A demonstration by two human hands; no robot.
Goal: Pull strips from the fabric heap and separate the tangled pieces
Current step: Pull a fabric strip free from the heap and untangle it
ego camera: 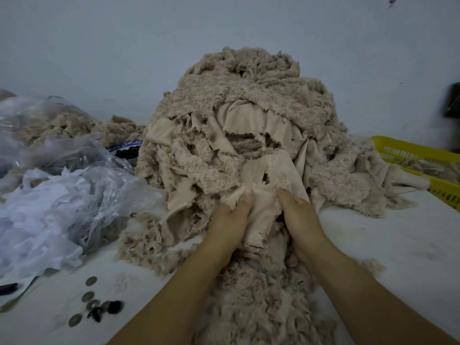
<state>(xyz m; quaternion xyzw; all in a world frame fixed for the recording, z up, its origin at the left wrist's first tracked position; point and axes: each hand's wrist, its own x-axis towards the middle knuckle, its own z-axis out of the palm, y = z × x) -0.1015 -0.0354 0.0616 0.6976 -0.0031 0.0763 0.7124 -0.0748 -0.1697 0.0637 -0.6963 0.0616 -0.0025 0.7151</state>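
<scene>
A tall heap of beige fleece fabric strips stands in the middle of the white table, against the wall. Its pieces are tangled, some showing a smooth backing. At the heap's front foot, my left hand and my right hand both pinch one smooth beige strip with thumbs on top, a hand's width apart. The strip hangs down between my palms. More fluffy strips trail from the heap toward me between my forearms.
Clear plastic bags and white scraps lie at the left, with more beige fabric behind them. Several round buttons lie on the table at front left. A yellow plastic basket sits at the right. A dark object is at the far right edge.
</scene>
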